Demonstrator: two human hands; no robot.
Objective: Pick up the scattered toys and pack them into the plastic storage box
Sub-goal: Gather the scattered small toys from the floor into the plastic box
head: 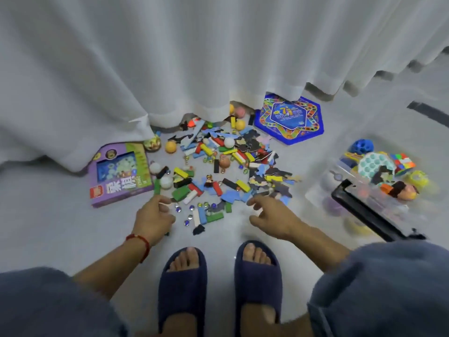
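Scattered toys cover the floor in front of me: coloured domino blocks point(206, 149), blue and dark puzzle pieces point(272, 181), glass marbles point(194, 207) and small balls point(170, 147). The clear plastic storage box point(323, 186) stands to the right and holds a Rubik's cube point(402, 162), a blue ball point(362, 145) and other toys. My left hand point(153, 215) hovers at the pile's near left edge with fingers curled beside a green block point(157, 188); I cannot tell whether it holds anything. My right hand point(269, 215) reaches over the puzzle pieces with fingers relaxed, holding nothing.
A purple toy package point(121, 173) lies at the left and a blue hexagonal game board point(290, 119) at the back right. A white curtain point(194, 57) hangs behind the pile and covers some toys. My feet in dark slippers point(218, 276) stand just short of the pile.
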